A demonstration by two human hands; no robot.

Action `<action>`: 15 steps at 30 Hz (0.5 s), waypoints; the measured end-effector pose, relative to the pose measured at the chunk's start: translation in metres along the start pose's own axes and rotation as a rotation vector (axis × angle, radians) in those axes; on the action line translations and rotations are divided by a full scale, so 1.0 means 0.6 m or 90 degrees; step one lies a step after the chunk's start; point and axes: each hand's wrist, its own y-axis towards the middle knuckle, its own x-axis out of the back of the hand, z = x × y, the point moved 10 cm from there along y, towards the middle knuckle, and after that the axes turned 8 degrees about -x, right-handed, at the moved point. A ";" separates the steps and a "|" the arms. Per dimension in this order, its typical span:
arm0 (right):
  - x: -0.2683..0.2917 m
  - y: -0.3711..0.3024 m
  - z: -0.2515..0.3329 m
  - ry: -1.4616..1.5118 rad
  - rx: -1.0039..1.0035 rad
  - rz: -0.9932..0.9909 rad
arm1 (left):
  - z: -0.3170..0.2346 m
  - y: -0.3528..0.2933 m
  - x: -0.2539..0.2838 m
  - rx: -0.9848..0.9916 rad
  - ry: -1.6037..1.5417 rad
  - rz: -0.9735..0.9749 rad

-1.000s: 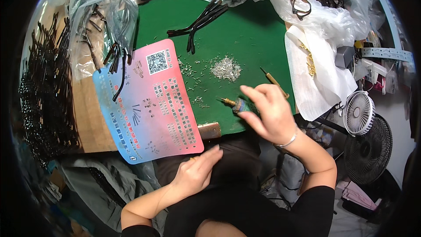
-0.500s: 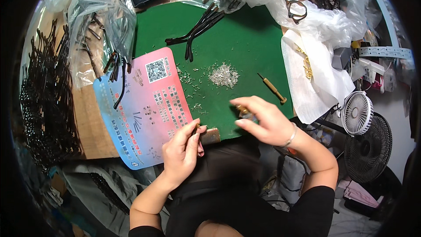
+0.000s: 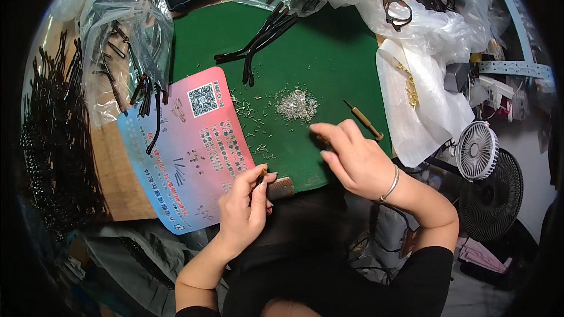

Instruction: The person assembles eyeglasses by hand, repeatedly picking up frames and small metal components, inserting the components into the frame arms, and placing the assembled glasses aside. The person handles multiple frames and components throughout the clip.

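Head view shows the left hand, thumb and forefinger pinched on a small dark part at the near edge of the counter. Well apart, the right hand has a brass-coloured piece by its curled fingers, mostly hidden; whether it is gripped, I cannot tell. A brown block sits just right of the left hand. Ahead, between both hands, lies a heap of tiny silvery pieces; beyond the right hand, a brass screwdriver. A pink-and-blue sheet takes up space left of the left hand. Farther ahead rest crossed dark strips; white plastic crowds the far right, a clear bag the far left.
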 end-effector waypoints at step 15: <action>-0.017 0.006 0.023 -0.177 0.031 -0.135 | -0.009 0.000 0.002 -0.071 0.079 -0.028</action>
